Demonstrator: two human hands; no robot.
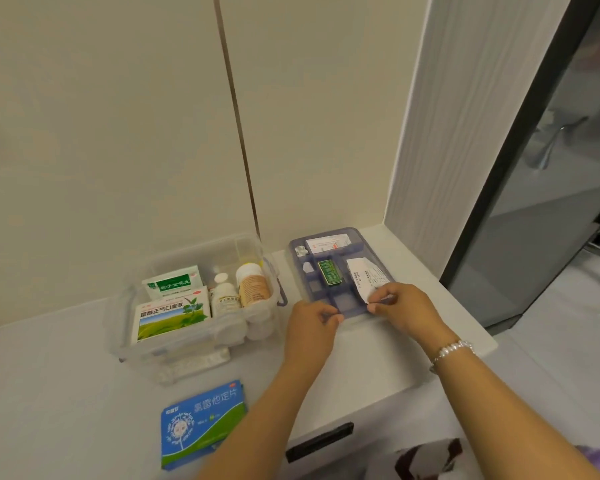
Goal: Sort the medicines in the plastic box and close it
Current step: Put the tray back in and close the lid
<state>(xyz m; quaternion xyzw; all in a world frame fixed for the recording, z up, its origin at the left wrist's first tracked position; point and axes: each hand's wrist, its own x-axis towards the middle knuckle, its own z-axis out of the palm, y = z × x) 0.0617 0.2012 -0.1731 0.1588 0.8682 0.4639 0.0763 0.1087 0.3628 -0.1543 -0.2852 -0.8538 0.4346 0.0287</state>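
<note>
Cream wall panels [118, 133], white countertop [378, 358], glass door [551, 202]

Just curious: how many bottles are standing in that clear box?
2 that I can see: a white bottle in the middle of the clear box and a larger orange-labelled bottle at its right end. More may hide behind the cartons.

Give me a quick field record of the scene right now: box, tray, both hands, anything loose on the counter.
box: clear plastic box, open, holding cartons and bottles
tray: purple divided tray on the counter right of the box, holding a small green carton and a white leaflet
left hand: left hand pinches the tray's near edge
right hand: right hand pinches the tray's near edge by the leaflet
loose: blue medicine carton in front of the box
</note>
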